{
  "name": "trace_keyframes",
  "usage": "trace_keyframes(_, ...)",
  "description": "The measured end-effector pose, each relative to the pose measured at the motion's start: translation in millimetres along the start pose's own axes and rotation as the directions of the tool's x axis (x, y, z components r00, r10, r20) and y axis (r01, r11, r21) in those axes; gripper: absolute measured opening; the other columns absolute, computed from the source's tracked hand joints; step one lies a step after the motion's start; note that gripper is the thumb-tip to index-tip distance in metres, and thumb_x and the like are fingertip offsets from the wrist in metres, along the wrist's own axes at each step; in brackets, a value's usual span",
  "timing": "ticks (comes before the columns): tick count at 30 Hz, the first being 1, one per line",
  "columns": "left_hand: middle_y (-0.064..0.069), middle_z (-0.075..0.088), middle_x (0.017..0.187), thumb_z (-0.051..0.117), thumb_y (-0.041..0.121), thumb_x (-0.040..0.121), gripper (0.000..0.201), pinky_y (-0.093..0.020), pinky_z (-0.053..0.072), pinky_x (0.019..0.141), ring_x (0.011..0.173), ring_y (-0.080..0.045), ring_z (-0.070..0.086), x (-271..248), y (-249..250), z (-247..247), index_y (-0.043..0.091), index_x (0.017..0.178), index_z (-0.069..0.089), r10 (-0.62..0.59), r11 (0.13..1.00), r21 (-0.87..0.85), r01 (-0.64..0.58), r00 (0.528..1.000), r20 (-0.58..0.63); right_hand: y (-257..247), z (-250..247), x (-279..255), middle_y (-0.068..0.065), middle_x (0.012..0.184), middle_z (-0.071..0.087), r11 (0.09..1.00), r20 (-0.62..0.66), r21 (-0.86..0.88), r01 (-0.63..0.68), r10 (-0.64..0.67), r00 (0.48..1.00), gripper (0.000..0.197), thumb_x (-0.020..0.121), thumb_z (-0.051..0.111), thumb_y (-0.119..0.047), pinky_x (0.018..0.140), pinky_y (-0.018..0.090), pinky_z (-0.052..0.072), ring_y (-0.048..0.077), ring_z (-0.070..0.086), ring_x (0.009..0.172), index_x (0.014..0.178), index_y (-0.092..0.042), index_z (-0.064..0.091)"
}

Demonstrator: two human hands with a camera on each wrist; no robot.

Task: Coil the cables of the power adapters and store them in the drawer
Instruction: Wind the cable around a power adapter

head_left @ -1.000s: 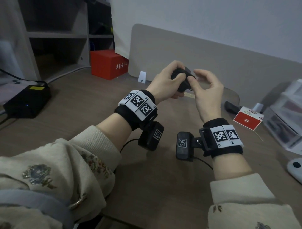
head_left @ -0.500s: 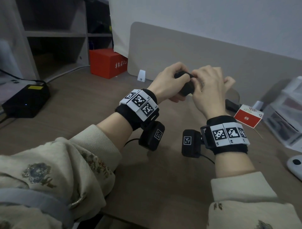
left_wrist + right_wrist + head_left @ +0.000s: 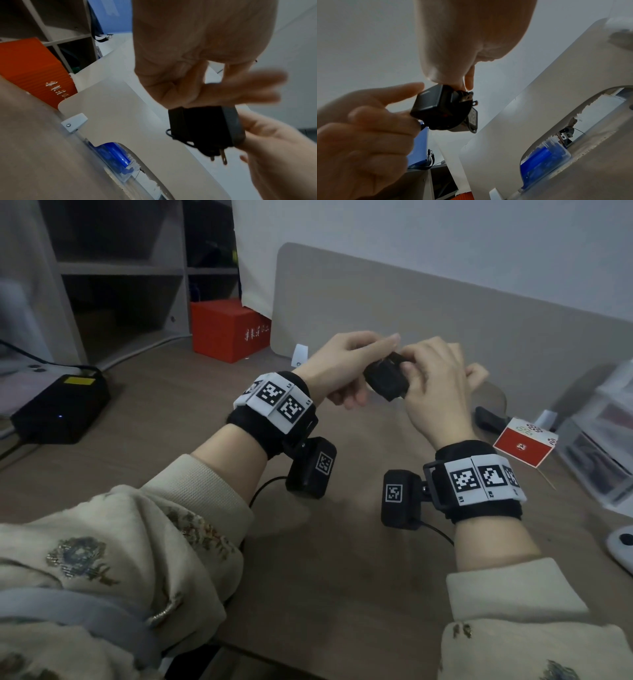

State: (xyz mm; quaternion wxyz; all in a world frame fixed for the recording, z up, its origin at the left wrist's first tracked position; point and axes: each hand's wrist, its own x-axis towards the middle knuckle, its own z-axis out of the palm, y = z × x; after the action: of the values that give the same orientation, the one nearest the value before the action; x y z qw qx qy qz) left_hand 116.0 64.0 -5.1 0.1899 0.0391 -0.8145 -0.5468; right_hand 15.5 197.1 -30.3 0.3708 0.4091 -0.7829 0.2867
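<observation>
1. We hold a black power adapter (image 3: 386, 379) up in the air above the desk (image 3: 342, 559), between both hands, in front of the beige divider panel (image 3: 411, 313).
2. Our left hand (image 3: 346, 361) takes it from the left: the index finger lies stretched out along the top of the adapter, the thumb sits beneath it, and the other fingers are curled below, so the block is pinched between thumb and finger.
3. Our right hand (image 3: 435, 392) meets it from the right; the thumb presses on the adapter's near face and the fingers curl over its far side, clamped on it.
4. From the left wrist view, the adapter (image 3: 205, 127) hangs just under our left fingers, its two metal prongs (image 3: 221, 157) pointing down and away from them, with thin black cable (image 3: 178, 138) wound against its body.
5. From the right wrist view, the prongs (image 3: 471, 100) sit right beside our right fingertip.
6. A red box (image 3: 226, 330) stands at the back of the desk, and a black box (image 3: 58, 409) at the far left.
</observation>
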Motion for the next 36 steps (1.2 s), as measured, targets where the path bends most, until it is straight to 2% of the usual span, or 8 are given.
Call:
trace_keyframes(3, -0.001, 0.055, 0.048, 0.054, 0.048, 0.097, 0.030, -0.019, 0.028, 0.037, 0.032, -0.011, 0.044, 3, -2, -7, 0.026, 0.115, 0.064, -0.016, 0.994, 0.104, 0.019, 0.999, -0.028, 2, 0, -1, -0.010, 0.101, 0.058, 0.999, 0.017, -0.034, 0.023, -0.022, 1.000, 0.020, 0.092, 0.047, -0.017, 0.069, 0.032, 0.007, 0.010, 0.040, 0.104, 0.096, -0.026, 0.064)
trace_keyframes(7, -0.009, 0.072, 0.096, 0.050, 0.063, 0.092, 0.059, -0.022, 0.041, 0.049, 0.058, -0.019, 0.071, 1, -3, -10, 0.029, 0.140, 0.043, -0.168, 0.979, 0.111, 0.170, 0.985, -0.024, 2, -1, -1, -0.009, 0.103, 0.060, 1.000, 0.010, -0.023, -0.010, 0.010, 1.000, 0.019, 0.092, 0.047, -0.016, 0.073, 0.033, 0.009, 0.014, 0.043, 0.107, 0.095, -0.026, 0.063)
trace_keyframes(9, -0.009, 0.063, 0.117, 0.047, 0.065, 0.093, 0.062, -0.033, 0.057, 0.064, 0.076, -0.026, 0.075, -1, -4, -7, 0.030, 0.143, 0.037, -0.224, 0.975, 0.009, 0.224, 0.973, 0.063, 2, -2, -1, -0.010, 0.103, 0.060, 1.000, -0.019, -0.011, -0.005, 0.004, 1.000, 0.019, 0.092, 0.046, -0.016, 0.072, 0.033, 0.009, 0.012, 0.042, 0.105, 0.095, -0.026, 0.063)
trace_keyframes(12, -0.013, 0.058, 0.129, 0.048, 0.054, 0.097, 0.053, -0.039, 0.060, 0.070, 0.091, -0.033, 0.073, -3, -6, -1, 0.031, 0.144, 0.036, -0.141, 0.942, -0.279, 0.188, 0.974, 0.178, -1, -2, -2, -0.012, 0.102, 0.058, 0.996, -0.077, 0.084, 0.010, -0.004, 0.997, 0.021, 0.092, 0.046, -0.016, 0.073, 0.033, 0.012, 0.011, 0.042, 0.102, 0.096, -0.025, 0.064)
trace_keyframes(15, -0.011, 0.062, 0.122, 0.051, 0.043, 0.100, 0.043, -0.037, 0.058, 0.069, 0.096, -0.033, 0.072, -2, -7, 4, 0.029, 0.139, 0.039, -0.048, 0.884, -0.457, 0.101, 0.991, 0.127, -3, -4, -2, -0.018, 0.101, 0.051, 0.971, -0.074, 0.237, -0.001, 0.019, 0.997, 0.021, 0.093, 0.046, -0.019, 0.081, 0.035, 0.023, 0.015, 0.047, 0.103, 0.099, -0.020, 0.066)
trace_keyframes(24, 0.000, 0.067, 0.089, 0.063, 0.026, 0.096, 0.016, -0.039, 0.060, 0.070, 0.086, -0.020, 0.072, 4, -11, 12, 0.015, 0.107, 0.059, 0.035, 0.860, -0.496, -0.118, 0.984, -0.172, 0, 5, 1, -0.011, 0.096, 0.054, 0.871, -0.038, 0.492, 0.007, 0.013, 0.999, 0.014, 0.094, 0.054, -0.013, 0.090, 0.035, 0.041, 0.025, 0.053, 0.098, 0.099, -0.010, 0.066)
trace_keyframes(29, 0.007, 0.067, 0.076, 0.064, 0.024, 0.095, 0.007, -0.041, 0.062, 0.068, 0.076, -0.014, 0.071, 2, -7, 15, 0.019, 0.099, 0.061, 0.067, 0.872, -0.457, -0.176, 0.967, -0.245, -5, -3, 1, -0.005, 0.094, 0.057, 0.748, 0.025, 0.657, -0.093, 0.101, 0.995, 0.013, 0.092, 0.058, -0.007, 0.084, 0.015, 0.043, -0.003, 0.054, 0.088, 0.101, -0.012, 0.065)
trace_keyframes(36, 0.000, 0.066, 0.083, 0.063, 0.022, 0.096, 0.005, -0.038, 0.061, 0.065, 0.077, -0.014, 0.070, -1, -5, 20, 0.019, 0.099, 0.060, 0.096, 0.880, -0.431, -0.200, 0.963, -0.252, -12, -9, 2, -0.007, 0.090, 0.065, 0.647, 0.060, 0.743, -0.172, 0.192, 0.980, 0.011, 0.090, 0.064, -0.010, 0.080, 0.018, 0.048, -0.002, 0.060, 0.086, 0.093, -0.020, 0.066)
